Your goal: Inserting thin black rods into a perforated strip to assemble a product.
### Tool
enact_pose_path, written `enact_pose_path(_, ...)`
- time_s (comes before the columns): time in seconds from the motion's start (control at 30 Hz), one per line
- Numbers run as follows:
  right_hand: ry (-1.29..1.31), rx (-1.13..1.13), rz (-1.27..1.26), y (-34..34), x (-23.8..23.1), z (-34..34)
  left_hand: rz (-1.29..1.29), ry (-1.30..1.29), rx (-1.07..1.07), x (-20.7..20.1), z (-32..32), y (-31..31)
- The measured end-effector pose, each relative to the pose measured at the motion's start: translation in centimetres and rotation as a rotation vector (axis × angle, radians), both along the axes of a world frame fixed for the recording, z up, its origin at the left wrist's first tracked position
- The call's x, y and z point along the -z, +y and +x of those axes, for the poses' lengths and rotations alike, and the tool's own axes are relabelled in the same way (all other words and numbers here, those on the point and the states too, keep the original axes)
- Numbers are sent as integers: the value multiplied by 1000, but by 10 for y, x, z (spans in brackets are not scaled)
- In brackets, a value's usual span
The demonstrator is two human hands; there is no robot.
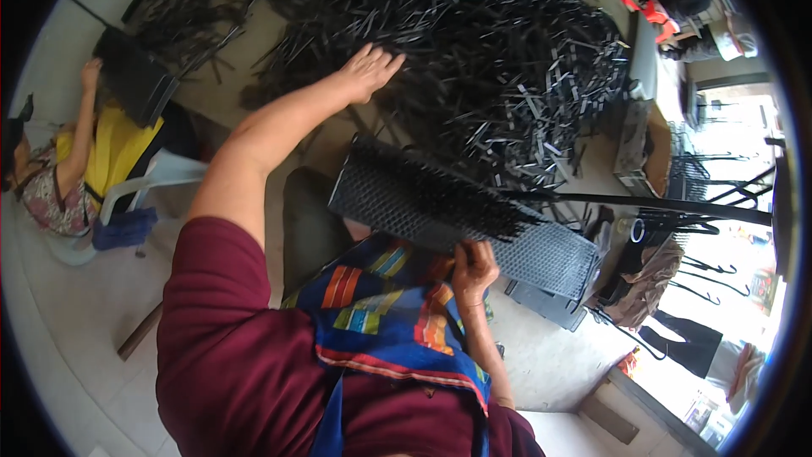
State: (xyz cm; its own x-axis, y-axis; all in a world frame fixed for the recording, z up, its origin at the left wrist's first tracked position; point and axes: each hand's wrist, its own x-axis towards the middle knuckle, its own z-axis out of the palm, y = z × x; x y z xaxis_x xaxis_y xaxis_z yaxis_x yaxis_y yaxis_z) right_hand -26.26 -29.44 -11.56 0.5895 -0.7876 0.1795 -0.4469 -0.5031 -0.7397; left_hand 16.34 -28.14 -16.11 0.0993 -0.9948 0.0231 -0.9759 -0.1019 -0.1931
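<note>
Holds the bare left hand (370, 74), seemingly empty with loose fingers, over the near side of a broad heap of thin, glossy black strips (482, 59); apparently at a picking-up step, next calling for closing on some. Rests the bare right hand (475, 271), curled, at the near edge of the long, dark-grey perforated tray (545, 258) beside the heap; cannot tell whether gripping anything.

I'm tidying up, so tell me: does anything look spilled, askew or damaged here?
The strips beyond the left hand could pass for a spill: they lie heaped in a jumble, pointing every way, with strays at the edges. The tray also sits at a slant. No damage is evident.
</note>
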Motion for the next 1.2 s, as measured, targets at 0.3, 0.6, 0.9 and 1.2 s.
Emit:
enact_pose_path(0.3,56,35,-34,3,-8,-1,18,112,-21,-15,-8,-7)
enact_pose_path(0.6,49,12,-32,2,-5,-1,42,167,-206,-21,-4,-20)
enact_pose_path(0.9,50,-4,-89,0,-7,-4,-158,336,-275,-74,-2,-36)
enact_pose_path(1.2,71,9,-53,3,-3,-5,-728,1125,-493,-55,-14,-72)
